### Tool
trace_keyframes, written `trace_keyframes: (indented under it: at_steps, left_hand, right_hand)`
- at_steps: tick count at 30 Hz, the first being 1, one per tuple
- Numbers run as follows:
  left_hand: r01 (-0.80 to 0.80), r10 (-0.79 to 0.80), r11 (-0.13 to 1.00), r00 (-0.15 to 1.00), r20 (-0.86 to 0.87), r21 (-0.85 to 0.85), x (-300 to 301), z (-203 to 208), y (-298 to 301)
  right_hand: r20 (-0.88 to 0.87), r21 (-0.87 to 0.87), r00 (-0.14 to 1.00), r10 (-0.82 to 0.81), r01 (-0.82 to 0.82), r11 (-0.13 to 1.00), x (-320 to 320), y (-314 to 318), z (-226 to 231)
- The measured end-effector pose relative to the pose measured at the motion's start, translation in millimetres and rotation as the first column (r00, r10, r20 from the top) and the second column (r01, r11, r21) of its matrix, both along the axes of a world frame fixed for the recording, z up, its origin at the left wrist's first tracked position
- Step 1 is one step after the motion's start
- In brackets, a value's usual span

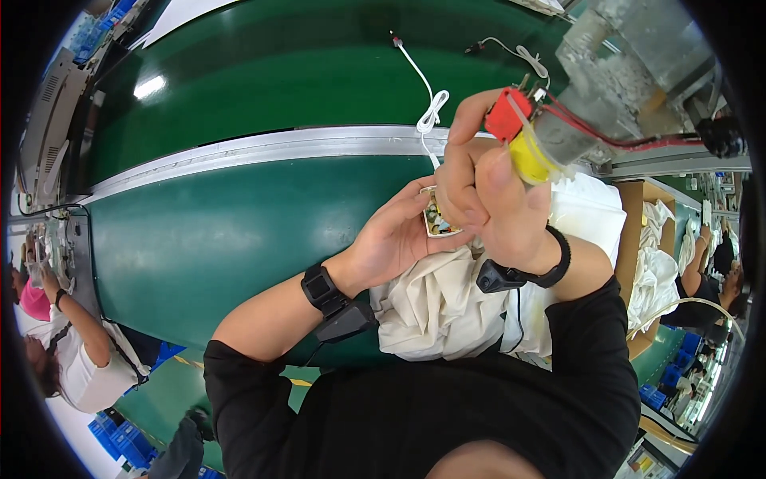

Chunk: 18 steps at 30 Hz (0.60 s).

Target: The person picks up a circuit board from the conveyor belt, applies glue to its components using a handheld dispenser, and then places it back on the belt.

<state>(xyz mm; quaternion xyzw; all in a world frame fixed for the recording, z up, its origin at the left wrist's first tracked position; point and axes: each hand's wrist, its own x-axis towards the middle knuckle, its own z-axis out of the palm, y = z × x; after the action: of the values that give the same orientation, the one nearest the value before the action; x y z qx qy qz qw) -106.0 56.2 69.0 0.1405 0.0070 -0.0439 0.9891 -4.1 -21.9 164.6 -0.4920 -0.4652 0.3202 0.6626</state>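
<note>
My left hand (pixel 391 243) is closed around a small white open-topped case (pixel 437 215) with a circuit board and small parts inside. A white coiled cable (pixel 432 112) runs up from the case over the metal rail. My right hand (pixel 507 188) is just above and beside the case, its fingers curled. What those fingers hold, if anything, is hidden. A hanging grey cylindrical device (pixel 570 124), with a red block (pixel 508 116), a yellow ring (pixel 531 156) and red and black wires, overlaps the right hand from above.
Crumpled cream cloth (pixel 431 303) lies under my wrists on the green bench (pixel 199 231). Beyond the metal rail (pixel 239 154), another coiled white cable (pixel 531 60) lies on a green surface. A cardboard box (pixel 638 195) holds white items at right. People work at both sides.
</note>
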Motion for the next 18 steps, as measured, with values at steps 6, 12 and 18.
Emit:
trace_keyframes:
  at_steps: [6,12,18]
  left_hand:
    - [0.015,-0.015,1.000,1.000,0.018,0.002,-0.3,0.1,0.4]
    - [0.022,-0.022,1.000,1.000,-0.001,0.006,4.5,2.7,4.6]
    - [0.028,-0.028,0.999,1.000,-0.012,0.029,5.6,2.8,-0.3]
  right_hand:
    - [-0.016,0.028,1.000,0.008,-0.007,1.000,0.7,0.9,0.6]
    - [-0.033,0.023,0.999,-0.009,0.010,1.000,5.3,5.0,2.9]
    - [-0.064,0.035,0.998,-0.014,0.016,0.999,6.9,-0.1,6.5]
